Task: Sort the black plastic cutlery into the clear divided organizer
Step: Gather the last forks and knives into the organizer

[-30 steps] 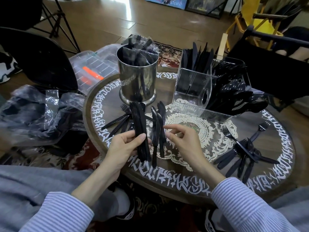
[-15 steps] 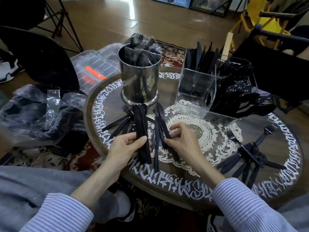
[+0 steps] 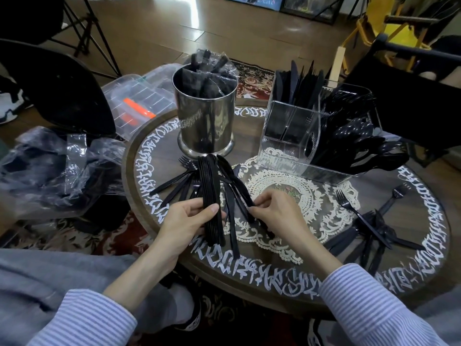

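Right now the left hand (image 3: 185, 222) grips a stack of black knives (image 3: 211, 196), thumb across the front, fingers curled behind; stack runs from 12 to 6 o'clock thru the grip. Right hand (image 3: 277, 213) sits just at 3 o'clock of it, fingertips pinching one loose knife (image 3: 239, 189) lying on the surface (image 3: 311, 273). More loose forks (image 3: 174, 182) fan out at 10 o'clock of the left hand. Clear organizer (image 3: 289, 136) stands at 1 o'clock, w/ knives, forks and spoons already inside. Steel cup (image 3: 205, 118) at 12 o'clock holds wrapped cutlery. Another fork pile (image 3: 369, 226) lies at 3 o'clock.
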